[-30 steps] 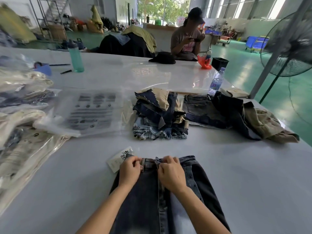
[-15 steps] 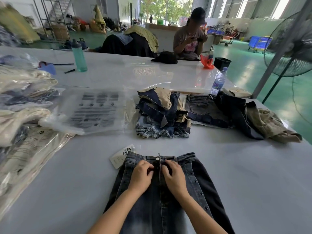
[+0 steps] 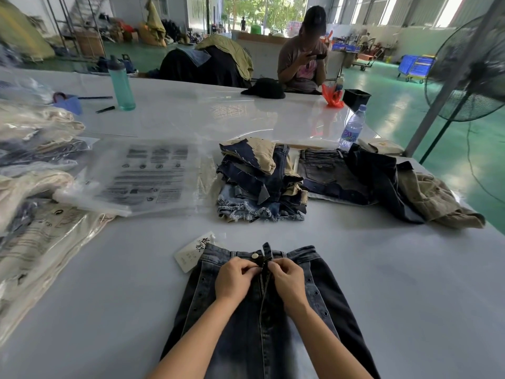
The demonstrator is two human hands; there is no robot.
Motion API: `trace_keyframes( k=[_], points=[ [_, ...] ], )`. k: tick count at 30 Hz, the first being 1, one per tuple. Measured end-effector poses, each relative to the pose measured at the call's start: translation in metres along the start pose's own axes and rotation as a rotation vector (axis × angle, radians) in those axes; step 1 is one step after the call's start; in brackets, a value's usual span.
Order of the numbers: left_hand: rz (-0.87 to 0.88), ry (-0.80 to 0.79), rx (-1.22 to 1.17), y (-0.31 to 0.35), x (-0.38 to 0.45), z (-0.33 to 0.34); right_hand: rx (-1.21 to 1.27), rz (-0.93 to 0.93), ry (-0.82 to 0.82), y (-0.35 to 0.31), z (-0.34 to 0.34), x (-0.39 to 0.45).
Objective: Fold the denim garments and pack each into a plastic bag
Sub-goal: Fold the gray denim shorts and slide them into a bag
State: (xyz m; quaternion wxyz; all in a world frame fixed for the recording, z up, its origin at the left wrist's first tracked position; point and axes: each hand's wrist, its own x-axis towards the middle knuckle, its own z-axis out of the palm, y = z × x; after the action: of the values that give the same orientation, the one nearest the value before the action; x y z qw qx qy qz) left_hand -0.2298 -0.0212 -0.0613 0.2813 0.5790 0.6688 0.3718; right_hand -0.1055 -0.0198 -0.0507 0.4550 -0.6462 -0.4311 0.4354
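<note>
Dark denim garment [image 3: 259, 318], flat on white table [image 3: 382, 283], long axis toward wearer, waistband far end; left hand [image 3: 235, 280] and right hand [image 3: 288, 280] pinched on fly beneath waistband, equally near; plastic bags [image 3: 147, 176] far-left.

the denim garment [image 3: 262, 332] runs off the bottom edge, the hands cover its open fly, and print on the plastic bag [image 3: 147, 176] blurs.

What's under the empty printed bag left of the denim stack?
The printed bag lies on more clear bags, whose edges stick out at its near left, all on the white table. How many bags lie beneath, I can't tell.
</note>
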Motion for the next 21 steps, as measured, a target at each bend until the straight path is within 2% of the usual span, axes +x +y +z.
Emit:
trace_keyframes(
  k=[5,7,10,13,14,16,18,21],
  points=[
    [-0.09,0.033,0.034,0.007,0.002,0.003,0.049,-0.029,-0.001,0.006,-0.001,0.001],
    [-0.061,0.04,0.053,0.006,0.001,0.004,-0.007,-0.059,-0.011,0.008,-0.001,0.001],
    [0.151,0.022,0.086,-0.005,-0.01,0.002,-0.094,-0.095,-0.015,0.01,0.0,0.003],
    [0.473,-0.033,0.275,-0.016,-0.02,0.001,-0.155,-0.1,0.016,0.01,0.003,0.005],
    [0.514,-0.058,0.304,-0.017,-0.021,0.0,-0.174,-0.098,0.023,0.009,0.004,0.004],
    [0.497,-0.116,0.295,-0.019,-0.02,-0.002,-0.223,-0.119,0.022,0.008,0.006,0.001],
    [0.425,-0.133,0.19,-0.02,-0.017,-0.004,-0.431,-0.23,-0.047,0.007,0.007,-0.001],
    [0.198,0.022,-0.046,-0.02,-0.013,-0.007,-0.839,-0.421,-0.256,0.007,0.01,-0.004]
  ],
)
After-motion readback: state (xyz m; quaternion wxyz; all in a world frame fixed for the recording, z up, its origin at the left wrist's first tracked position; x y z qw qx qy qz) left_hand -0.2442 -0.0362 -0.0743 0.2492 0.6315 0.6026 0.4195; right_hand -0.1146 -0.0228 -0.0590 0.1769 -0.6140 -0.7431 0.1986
